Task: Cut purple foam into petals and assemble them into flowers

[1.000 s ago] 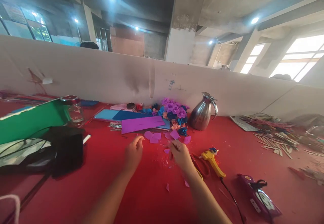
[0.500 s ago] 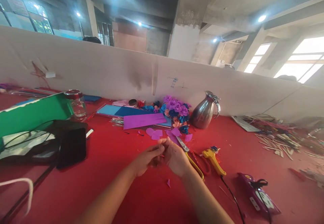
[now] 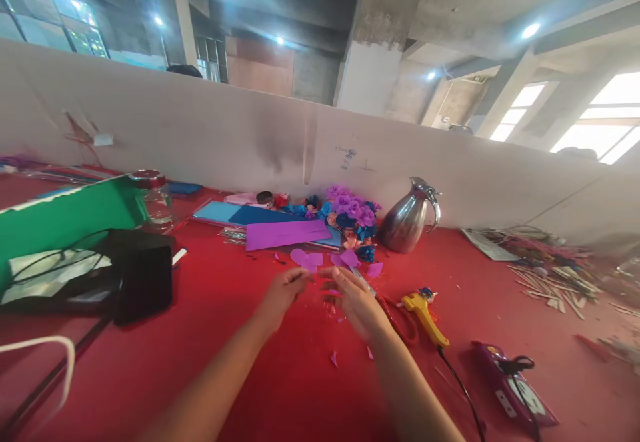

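Observation:
My left hand [image 3: 284, 295] is over the red table, its fingers curled together near the purple paper petals [image 3: 306, 259]; whatever they may pinch is too small to make out. Just to the right, my right hand [image 3: 353, 297] has its fingers apart, with nothing seen in it. A small gap separates the two hands. Scissors [image 3: 400, 322] with red handles lie partly behind my right hand. Beyond the petals are a purple paper strip [image 3: 287, 234] and a heap of paper flowers [image 3: 350, 209].
A yellow glue gun [image 3: 425, 317] and a purple power strip [image 3: 515, 389] lie to the right. The metal jug [image 3: 410, 219] stands behind. At left are a black object [image 3: 145, 279], a glass jar [image 3: 158, 205] and a green board [image 3: 75, 215].
My hands have moved apart from each other, and my right hand's fingers have spread. Small purple scraps now show by my right hand. The view has shifted slightly.

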Available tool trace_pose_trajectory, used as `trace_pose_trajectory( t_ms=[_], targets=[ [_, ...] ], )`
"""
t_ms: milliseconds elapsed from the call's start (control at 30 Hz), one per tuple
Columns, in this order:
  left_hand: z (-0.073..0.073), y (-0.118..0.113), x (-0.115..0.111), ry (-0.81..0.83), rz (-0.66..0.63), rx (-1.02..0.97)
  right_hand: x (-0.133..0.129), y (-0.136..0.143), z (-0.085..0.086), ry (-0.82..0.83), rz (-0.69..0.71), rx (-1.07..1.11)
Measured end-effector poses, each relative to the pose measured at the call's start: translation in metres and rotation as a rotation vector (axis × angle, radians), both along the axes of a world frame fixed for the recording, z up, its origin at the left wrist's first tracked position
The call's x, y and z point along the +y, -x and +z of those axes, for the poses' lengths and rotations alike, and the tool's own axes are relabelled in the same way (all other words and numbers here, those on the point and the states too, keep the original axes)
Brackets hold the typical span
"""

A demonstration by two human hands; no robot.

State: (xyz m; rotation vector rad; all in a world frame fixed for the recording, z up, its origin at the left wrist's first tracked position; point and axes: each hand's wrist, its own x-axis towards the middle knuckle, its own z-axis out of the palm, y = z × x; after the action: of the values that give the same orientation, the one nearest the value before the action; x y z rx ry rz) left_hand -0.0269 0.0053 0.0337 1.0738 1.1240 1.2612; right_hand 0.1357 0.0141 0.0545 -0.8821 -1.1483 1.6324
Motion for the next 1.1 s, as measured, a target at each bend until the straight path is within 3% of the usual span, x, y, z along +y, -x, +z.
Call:
trace_pose_trajectory(
  t_ms=[167,267,367,433,500,600,733,800,900,967,1033,1100],
  targets=[
    [-0.004,0.005,0.007,-0.082,0.311,-0.148,0.015,-0.009,-0.01,-0.045,-0.446,0.074],
    [-0.004,0.007,0.009,-0.172,0.44,-0.166,0.017,-0.016,-0.005,-0.035,-0.53,0.229],
    [-0.002,0.023,0.015,-0.17,0.645,-0.299,0.016,-0.026,0.006,0.004,-0.573,0.326],
    [-0.001,0.038,0.02,-0.137,0.785,-0.384,0.015,-0.032,0.014,-0.025,-0.656,0.369],
    [0.0,0.046,0.023,-0.126,0.834,-0.414,0.012,-0.035,0.019,-0.106,-0.749,0.411],
    [0.0,0.032,0.017,-0.119,0.695,-0.372,0.004,-0.027,0.022,-0.237,-0.657,0.425],
    [0.002,-0.022,-0.01,-0.002,0.045,-0.206,-0.007,-0.008,0.018,-0.376,-0.38,0.384],
    [0.008,-0.045,-0.022,0.049,-0.188,-0.206,-0.009,-0.005,0.017,-0.302,-0.209,0.436],
    [0.021,-0.056,-0.028,0.032,-0.331,-0.244,-0.005,-0.013,0.02,-0.019,0.111,0.546],
    [0.029,-0.048,-0.024,0.025,-0.415,-0.242,-0.001,-0.022,0.022,0.126,0.227,0.63],
    [0.036,-0.034,-0.017,-0.001,-0.477,-0.258,0.001,-0.026,0.022,0.201,0.316,0.7],
    [0.042,-0.023,-0.012,-0.038,-0.446,-0.299,-0.001,-0.024,0.019,0.226,0.437,0.708]
  ],
)
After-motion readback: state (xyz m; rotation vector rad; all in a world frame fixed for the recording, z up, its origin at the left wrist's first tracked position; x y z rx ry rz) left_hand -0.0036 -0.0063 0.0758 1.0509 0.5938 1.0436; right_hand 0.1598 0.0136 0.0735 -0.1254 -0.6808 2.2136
